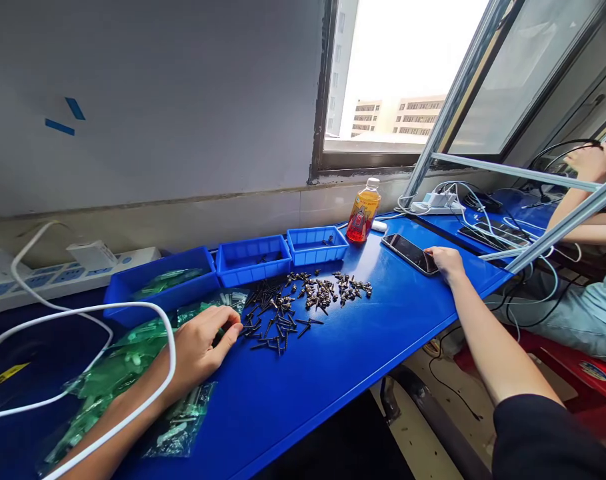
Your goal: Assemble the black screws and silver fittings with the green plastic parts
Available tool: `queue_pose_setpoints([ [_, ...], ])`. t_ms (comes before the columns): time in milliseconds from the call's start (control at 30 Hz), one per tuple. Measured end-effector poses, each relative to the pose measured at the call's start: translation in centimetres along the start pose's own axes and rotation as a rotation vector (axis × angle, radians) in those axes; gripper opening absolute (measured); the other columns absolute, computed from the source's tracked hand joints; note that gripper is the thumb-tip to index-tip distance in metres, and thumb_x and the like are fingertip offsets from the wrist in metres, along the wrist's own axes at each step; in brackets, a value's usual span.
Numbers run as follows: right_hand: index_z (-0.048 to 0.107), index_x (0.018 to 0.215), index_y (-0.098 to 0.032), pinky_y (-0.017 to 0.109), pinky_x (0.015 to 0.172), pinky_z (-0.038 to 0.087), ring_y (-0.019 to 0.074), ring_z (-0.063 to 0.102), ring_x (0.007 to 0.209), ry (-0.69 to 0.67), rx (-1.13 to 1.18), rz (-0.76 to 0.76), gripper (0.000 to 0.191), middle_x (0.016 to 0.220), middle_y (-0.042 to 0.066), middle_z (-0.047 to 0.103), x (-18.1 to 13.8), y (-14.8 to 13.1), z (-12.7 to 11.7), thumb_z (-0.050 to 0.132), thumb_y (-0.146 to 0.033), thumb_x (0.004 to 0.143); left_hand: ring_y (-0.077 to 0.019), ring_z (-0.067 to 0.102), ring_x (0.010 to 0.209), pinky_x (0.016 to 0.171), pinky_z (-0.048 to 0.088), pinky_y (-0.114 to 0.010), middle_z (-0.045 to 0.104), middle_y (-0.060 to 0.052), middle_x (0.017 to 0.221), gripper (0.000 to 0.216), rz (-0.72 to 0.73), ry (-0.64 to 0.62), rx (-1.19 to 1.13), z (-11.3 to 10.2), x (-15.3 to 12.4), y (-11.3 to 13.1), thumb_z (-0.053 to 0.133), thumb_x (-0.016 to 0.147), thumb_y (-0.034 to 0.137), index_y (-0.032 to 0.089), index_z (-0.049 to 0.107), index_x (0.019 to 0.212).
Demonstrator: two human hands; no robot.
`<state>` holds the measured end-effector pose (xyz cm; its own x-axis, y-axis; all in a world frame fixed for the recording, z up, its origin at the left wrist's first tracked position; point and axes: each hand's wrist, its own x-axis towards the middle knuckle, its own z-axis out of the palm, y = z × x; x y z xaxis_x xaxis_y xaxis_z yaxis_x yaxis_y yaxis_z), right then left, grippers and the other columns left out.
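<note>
My left hand (205, 339) is closed in a pinch at the left edge of a loose heap of dark screws (283, 313). Whatever lies between its fingertips is too small to make out. Under and beside that wrist are clear green plastic bags (127, 360) with small pale pieces inside. On the right, my right hand (447, 263) has its fingers closed on the near right end of a black-screened phone (410, 253), which lies flat on the blue table (303, 393). Shorter, brassy-looking screws (323, 293) form the right part of the heap.
Behind the heap stand three blue bins (255, 267). A drink bottle (364, 210) is near the wall. A white cable (167, 333) loops over my left forearm. A metal frame (557, 220) rises at right, beside another person's arm (567, 207).
</note>
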<state>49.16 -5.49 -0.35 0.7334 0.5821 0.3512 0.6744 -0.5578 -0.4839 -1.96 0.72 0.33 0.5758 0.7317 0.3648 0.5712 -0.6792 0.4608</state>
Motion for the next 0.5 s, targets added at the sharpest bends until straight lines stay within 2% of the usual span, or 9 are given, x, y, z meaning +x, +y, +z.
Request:
queue_pose_setpoints([
  [200, 0.073, 0.073, -0.025, 0.027, 0.063, 0.049, 0.0205, 0.067, 0.074, 0.012, 0.019, 0.103, 0.028, 0.067, 0.003, 0.071, -0.02, -0.01, 0.22, 0.046, -0.024, 0.066, -0.0157, 0.054, 0.062, 0.06, 0.044, -0.026, 0.057, 0.0, 0.066, 0.031, 0.008, -0.012, 0.0, 0.03, -0.07, -0.17, 0.036, 0.085, 0.042, 0.022, 0.052, 0.068],
  [367, 0.074, 0.075, -0.026, 0.027, 0.063, 0.048, 0.0197, 0.066, 0.075, 0.014, 0.022, 0.101, 0.031, 0.061, 0.001, 0.07, -0.11, 0.0, 0.21, 0.044, -0.023, 0.068, -0.0162, 0.055, 0.064, 0.059, 0.046, -0.025, 0.06, -0.001, 0.069, 0.032, -0.012, -0.036, -0.011, 0.2, -0.14, -0.72, 0.036, 0.085, 0.043, 0.022, 0.054, 0.071],
  [500, 0.073, 0.076, -0.026, 0.029, 0.064, 0.048, 0.021, 0.066, 0.076, 0.003, 0.013, 0.08, 0.033, 0.063, 0.001, 0.07, -0.05, 0.18, 0.17, 0.041, -0.024, 0.069, -0.016, 0.056, 0.064, 0.056, 0.046, -0.024, 0.06, -0.001, 0.07, 0.03, -0.034, -0.037, -0.035, 0.3, -0.19, -0.86, 0.038, 0.084, 0.044, 0.022, 0.055, 0.073],
])
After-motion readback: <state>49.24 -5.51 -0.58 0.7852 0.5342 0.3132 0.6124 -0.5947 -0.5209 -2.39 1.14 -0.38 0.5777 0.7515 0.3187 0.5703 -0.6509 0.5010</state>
